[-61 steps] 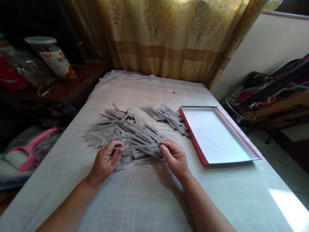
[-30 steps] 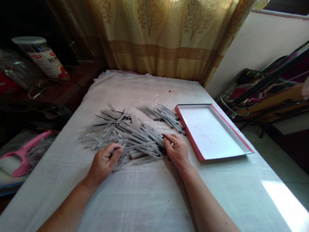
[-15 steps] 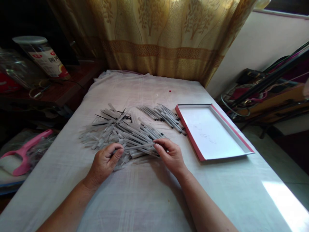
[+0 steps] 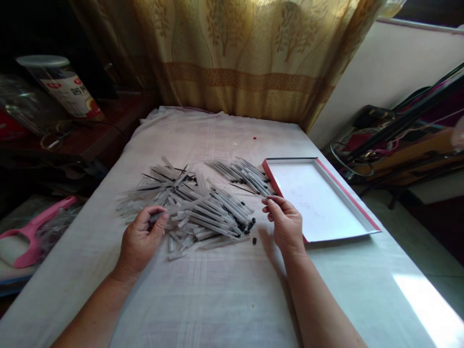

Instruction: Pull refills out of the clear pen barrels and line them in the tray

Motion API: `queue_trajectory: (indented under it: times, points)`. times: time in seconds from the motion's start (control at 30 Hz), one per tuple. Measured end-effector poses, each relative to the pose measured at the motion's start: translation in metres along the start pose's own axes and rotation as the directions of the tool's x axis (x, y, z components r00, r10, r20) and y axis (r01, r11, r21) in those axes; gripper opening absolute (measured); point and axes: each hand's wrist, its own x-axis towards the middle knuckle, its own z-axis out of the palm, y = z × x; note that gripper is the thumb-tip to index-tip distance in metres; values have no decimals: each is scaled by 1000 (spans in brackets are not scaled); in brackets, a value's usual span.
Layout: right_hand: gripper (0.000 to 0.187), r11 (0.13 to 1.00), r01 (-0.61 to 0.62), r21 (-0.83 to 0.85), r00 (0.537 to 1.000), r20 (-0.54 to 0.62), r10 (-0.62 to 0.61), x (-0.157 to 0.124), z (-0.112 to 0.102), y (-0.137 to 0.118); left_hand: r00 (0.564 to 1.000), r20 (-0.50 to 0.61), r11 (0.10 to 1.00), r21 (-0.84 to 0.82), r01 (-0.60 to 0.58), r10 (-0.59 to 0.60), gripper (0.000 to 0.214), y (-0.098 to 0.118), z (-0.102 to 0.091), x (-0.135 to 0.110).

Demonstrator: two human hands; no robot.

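My left hand [image 4: 141, 234] pinches the end of a clear pen barrel [image 4: 186, 205], which points right over a heap of pen parts [image 4: 203, 212]. Between thumb and fingers of my right hand [image 4: 284, 220] is a thin dark pen refill [image 4: 242, 187], its tip reaching left. Translucent barrels, caps and dark refills make up the heap, with several small black plugs [image 4: 251, 224] at its right edge. Just beyond lies a row of grey pens [image 4: 250, 174] with black ends. Beside my right hand rests a shallow box lid [image 4: 319, 203], white inside with red edges.
A white cloth covers the table [image 4: 195, 299]. Farther back lie a tiny red piece [image 4: 254, 138] and a white one. To the left, a dark shelf holds a jar [image 4: 67, 87]; below it is a pink-handled tool [image 4: 32, 232]. A gold curtain [image 4: 232, 63] hangs behind.
My hands have moved apart, the right one toward the box lid and the left one slightly left. The pen held between them is now separated into barrel and refill.
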Motion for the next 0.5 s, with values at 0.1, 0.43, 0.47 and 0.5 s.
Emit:
queue_trajectory:
  times: [0.1, 0.43, 0.47, 0.5]
  points:
    - [23, 984, 93, -155, 993, 81, -81, -9, 10, 7, 1000, 31, 1000, -11, -6, 7, 30, 3, 2, -3]
    - [20, 700, 504, -507, 862, 340, -375, -25, 19, -1, 992, 127, 997, -74, 1, 8, 30, 9, 7, -12]
    - [24, 709, 508, -489, 857, 368, -361, -28, 20, -4, 990, 139, 996, -89, -6, 19, 29, 11, 8, -13]
    - [28, 729, 505, -463, 851, 407, -332, -30, 21, -8, 988, 150, 995, -102, -18, 33, 28, 12, 9, -15]
